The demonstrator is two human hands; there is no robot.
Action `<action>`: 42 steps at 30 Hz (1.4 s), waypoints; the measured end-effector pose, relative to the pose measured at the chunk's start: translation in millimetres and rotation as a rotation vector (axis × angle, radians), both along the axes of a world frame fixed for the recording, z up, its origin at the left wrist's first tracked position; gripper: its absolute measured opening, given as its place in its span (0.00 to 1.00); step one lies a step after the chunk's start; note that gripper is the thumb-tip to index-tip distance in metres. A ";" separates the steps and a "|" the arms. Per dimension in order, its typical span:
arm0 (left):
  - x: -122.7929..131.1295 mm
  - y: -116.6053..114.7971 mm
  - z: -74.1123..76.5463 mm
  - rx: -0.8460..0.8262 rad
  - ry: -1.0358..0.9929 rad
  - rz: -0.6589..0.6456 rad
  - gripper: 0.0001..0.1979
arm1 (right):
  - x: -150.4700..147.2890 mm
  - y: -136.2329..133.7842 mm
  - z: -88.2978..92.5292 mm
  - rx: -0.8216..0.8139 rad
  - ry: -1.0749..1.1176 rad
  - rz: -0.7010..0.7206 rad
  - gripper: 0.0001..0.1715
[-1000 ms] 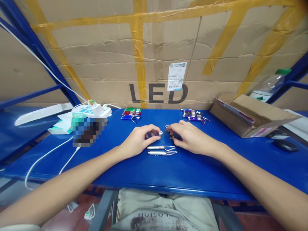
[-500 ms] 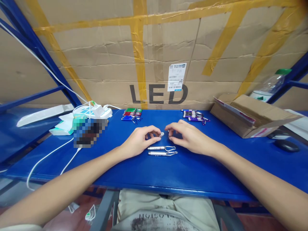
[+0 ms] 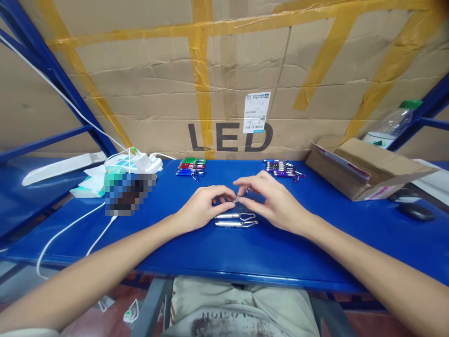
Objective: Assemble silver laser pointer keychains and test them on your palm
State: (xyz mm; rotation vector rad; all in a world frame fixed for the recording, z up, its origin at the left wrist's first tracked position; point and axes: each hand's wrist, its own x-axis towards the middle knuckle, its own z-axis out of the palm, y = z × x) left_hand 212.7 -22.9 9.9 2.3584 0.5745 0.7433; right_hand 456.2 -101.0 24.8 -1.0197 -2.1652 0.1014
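My left hand (image 3: 203,205) pinches a small, shiny silver piece (image 3: 236,199) between thumb and fingertips; its exact kind is too small to tell. My right hand (image 3: 275,197) meets it from the other side, thumb and forefinger curled in at the same piece. A further bit of metal (image 3: 247,190) shows behind the right forefinger, mostly hidden. Just below the fingertips, two silver pen-shaped lights with carabiner clips lie side by side, the upper light (image 3: 226,216) partly behind my left fingers and the lower light (image 3: 228,224) nearer me.
Green, red and blue pen lights (image 3: 191,167) lie at the back; black and purple pen lights (image 3: 280,167) lie to their right. An open cardboard box (image 3: 365,173), a mouse (image 3: 416,211) and a bottle (image 3: 393,124) are at right. A power strip (image 3: 152,163), tissues (image 3: 89,185) and cables are at left.
My right hand has moved left, so its fingertips now meet the silver piece in my left hand. The left hand and the two silver lights stay about where they were.
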 end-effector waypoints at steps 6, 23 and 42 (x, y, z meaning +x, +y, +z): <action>-0.6 -0.2 -0.3 -0.040 -0.010 0.002 0.08 | -1.4 0.1 -0.1 -0.010 0.002 0.008 0.18; -1.4 3.4 -1.0 -0.087 -0.013 0.084 0.10 | 30.9 15.7 -3.6 -0.175 -0.314 -0.094 0.10; -1.8 2.9 -0.3 -0.029 0.015 0.045 0.10 | 21.1 8.3 5.6 -0.083 -0.068 -0.103 0.14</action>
